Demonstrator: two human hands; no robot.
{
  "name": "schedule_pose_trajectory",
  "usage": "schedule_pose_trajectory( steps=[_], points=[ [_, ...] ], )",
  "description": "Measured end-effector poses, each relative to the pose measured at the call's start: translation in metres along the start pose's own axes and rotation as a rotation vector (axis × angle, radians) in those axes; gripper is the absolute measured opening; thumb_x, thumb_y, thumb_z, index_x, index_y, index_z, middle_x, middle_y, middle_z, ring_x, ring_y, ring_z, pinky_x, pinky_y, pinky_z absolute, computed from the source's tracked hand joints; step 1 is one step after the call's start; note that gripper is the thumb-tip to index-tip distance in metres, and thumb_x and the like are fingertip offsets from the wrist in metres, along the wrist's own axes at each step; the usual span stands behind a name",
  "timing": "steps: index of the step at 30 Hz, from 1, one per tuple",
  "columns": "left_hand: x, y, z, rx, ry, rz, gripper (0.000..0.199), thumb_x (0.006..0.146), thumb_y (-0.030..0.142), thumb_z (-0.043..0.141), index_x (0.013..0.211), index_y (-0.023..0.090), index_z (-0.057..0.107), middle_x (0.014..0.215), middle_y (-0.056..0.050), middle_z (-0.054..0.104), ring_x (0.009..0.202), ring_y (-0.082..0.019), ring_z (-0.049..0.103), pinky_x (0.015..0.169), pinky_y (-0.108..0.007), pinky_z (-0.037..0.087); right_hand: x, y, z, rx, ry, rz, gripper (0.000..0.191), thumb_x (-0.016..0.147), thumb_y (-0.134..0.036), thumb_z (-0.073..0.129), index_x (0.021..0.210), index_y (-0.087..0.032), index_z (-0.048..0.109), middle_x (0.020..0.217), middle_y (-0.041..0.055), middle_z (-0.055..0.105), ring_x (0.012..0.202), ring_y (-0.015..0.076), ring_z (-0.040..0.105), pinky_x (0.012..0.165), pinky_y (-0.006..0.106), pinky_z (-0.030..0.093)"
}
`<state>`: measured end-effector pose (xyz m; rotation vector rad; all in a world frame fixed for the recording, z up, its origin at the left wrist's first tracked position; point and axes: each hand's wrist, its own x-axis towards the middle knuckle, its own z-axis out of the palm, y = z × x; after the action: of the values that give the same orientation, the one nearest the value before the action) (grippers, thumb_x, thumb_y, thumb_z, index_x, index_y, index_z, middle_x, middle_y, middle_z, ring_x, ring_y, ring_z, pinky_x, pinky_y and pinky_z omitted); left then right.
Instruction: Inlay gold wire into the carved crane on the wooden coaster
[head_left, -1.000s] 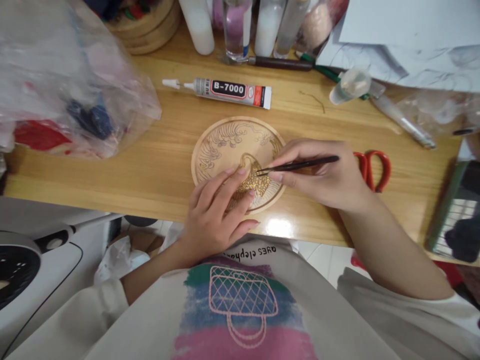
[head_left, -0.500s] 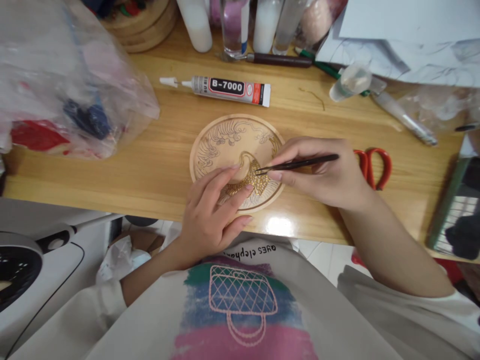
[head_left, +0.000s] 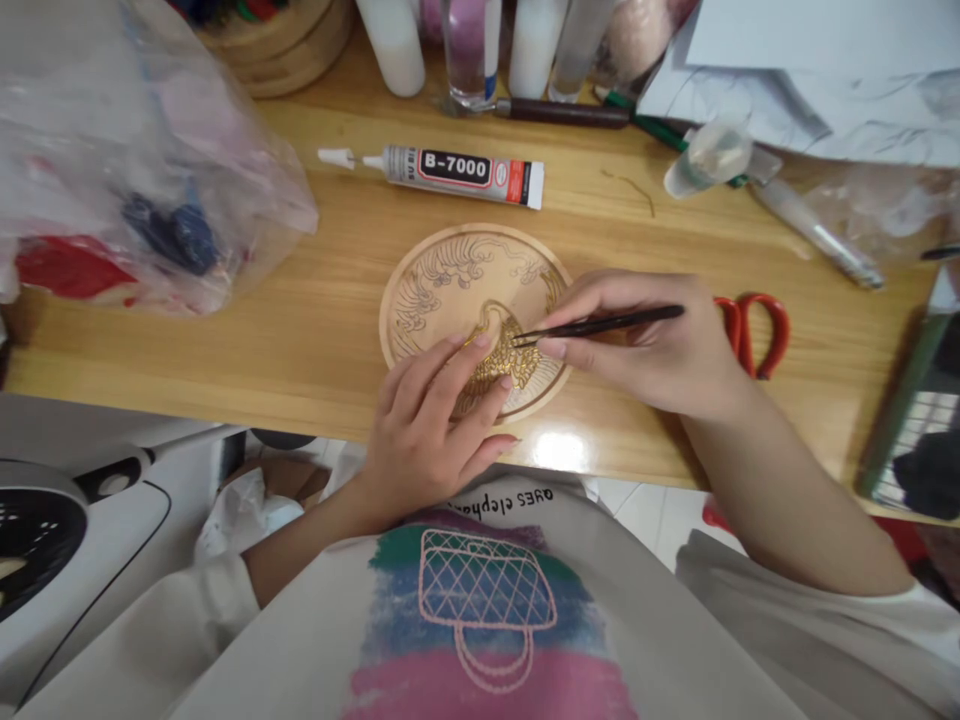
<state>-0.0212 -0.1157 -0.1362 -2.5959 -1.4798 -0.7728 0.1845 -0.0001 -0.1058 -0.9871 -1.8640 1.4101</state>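
A round wooden plate [head_left: 465, 243] with a drawn wave pattern lies near the table's front edge. Gold wire work [head_left: 491, 365] covers part of its middle and lower side. My left hand [head_left: 431, 430] rests with spread fingers on the plate's lower left, fingertips on the gold pattern. From the right, my right hand [head_left: 645, 340] pinches dark tweezers [head_left: 600, 325], their tips at the gold pattern. Whether the tips hold anything is too small to tell. My left fingers hide part of the plate.
A B-7000 glue tube [head_left: 465, 175] lies behind the plate. Red-handled scissors [head_left: 763, 335] are partly behind my right hand. A plastic bag [head_left: 247, 220] stands left; bottles [head_left: 394, 50], a dark-handled tool [head_left: 566, 112] and papers [head_left: 750, 110] line the back.
My left hand has shifted slightly to the right over the plate. My right hand and the tweezers stay almost in place at the gold pattern.
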Motion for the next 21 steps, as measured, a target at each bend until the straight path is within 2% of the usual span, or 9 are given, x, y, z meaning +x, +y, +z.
schedule_pose_trajectory(
  steps=[11, 16, 21],
  points=[
    [-0.001, -0.0005, -0.0003, -0.086, -0.013, -0.055, 0.04, 0.098, 0.045, 0.05, 0.122, 0.017, 0.064, 0.141, -0.018, 0.052, 0.133, -0.033, 0.048, 0.108, -0.049, 0.042, 0.0004, -0.0015, 0.0006, -0.009, 0.008, 0.014, 0.012, 0.074, -0.03, 0.083, 0.078, -0.021, 0.075, 0.079, -0.001, 0.076, 0.073, 0.0133, 0.069, 0.068, 0.026, 0.058],
    [0.0027, -0.0037, -0.0064, -0.203, -0.057, -0.1, 0.037, 0.098, 0.041, 0.049, 0.119, 0.013, 0.062, 0.139, -0.022, 0.05, 0.131, -0.036, 0.049, 0.107, -0.053, 0.044, 0.0003, -0.0032, 0.0007, -0.002, -0.001, 0.044, 0.012, 0.074, -0.032, 0.083, 0.077, -0.024, 0.076, 0.079, -0.0012, 0.075, 0.073, 0.0144, 0.069, 0.068, 0.027, 0.058],
    [0.0044, -0.0049, -0.0089, -0.243, -0.054, -0.14, 0.031, 0.096, 0.036, 0.05, 0.119, 0.016, 0.06, 0.14, -0.019, 0.05, 0.131, -0.034, 0.05, 0.107, -0.055, 0.045, 0.0009, -0.002, 0.0005, -0.029, 0.002, 0.053, 0.01, 0.075, -0.03, 0.081, 0.077, -0.023, 0.075, 0.078, -0.0014, 0.076, 0.072, 0.0144, 0.069, 0.065, 0.027, 0.058]
  ],
)
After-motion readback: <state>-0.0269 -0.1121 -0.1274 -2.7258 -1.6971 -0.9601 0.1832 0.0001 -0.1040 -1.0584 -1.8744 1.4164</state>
